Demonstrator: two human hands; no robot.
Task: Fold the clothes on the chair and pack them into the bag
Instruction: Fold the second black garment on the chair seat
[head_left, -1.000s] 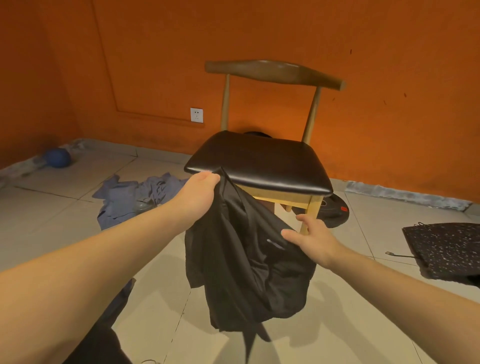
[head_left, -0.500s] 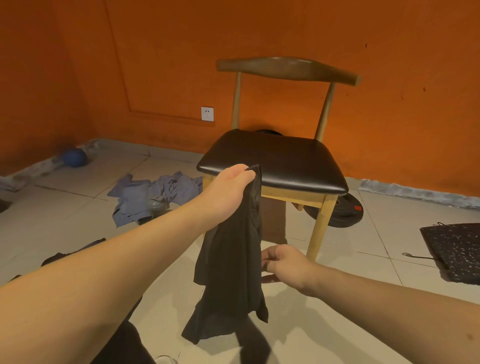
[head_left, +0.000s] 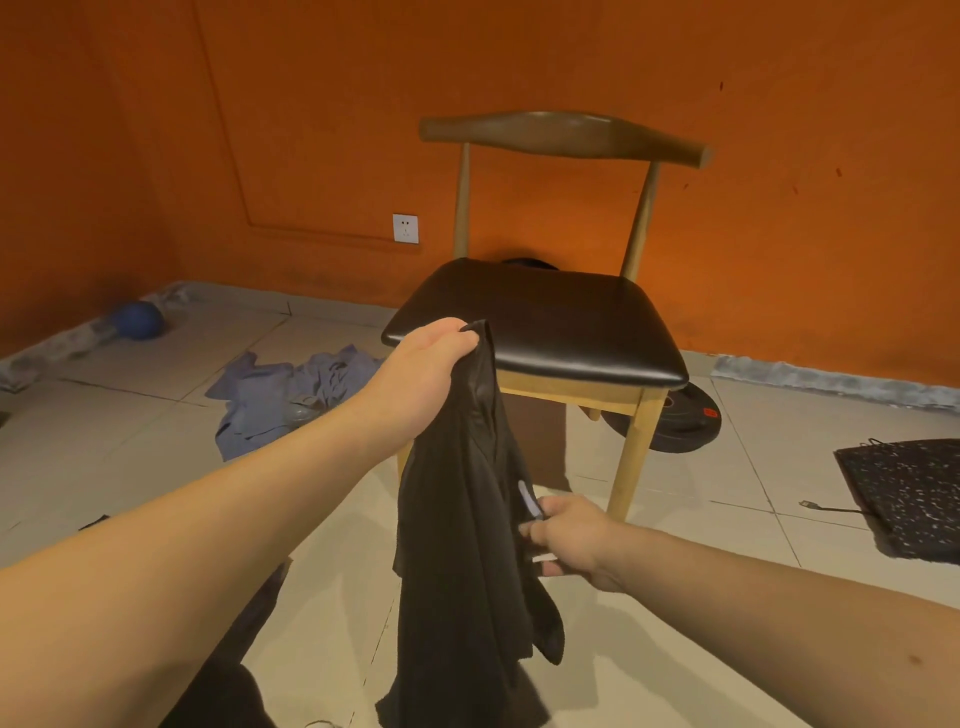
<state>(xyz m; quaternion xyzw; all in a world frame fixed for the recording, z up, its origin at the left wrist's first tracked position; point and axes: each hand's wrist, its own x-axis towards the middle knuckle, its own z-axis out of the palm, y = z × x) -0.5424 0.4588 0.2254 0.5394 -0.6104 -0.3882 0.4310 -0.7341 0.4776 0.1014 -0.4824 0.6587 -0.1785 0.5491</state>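
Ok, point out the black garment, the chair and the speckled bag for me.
black garment (head_left: 457, 545): head view, middle of the hanging cloth.
chair (head_left: 545, 322): head view, middle of the black seat.
speckled bag (head_left: 909, 488): head view, its flat speckled side.

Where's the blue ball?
In the head view, the blue ball lies on the floor at the far left, by the foot of the orange wall, behind the crumpled blue clothes.

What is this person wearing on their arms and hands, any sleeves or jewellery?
Nothing visible. The left hand and right hand are bare: no gloves, rings or watch. The left forearm and right forearm are uncovered up to the picture's edge, so no sleeves show.
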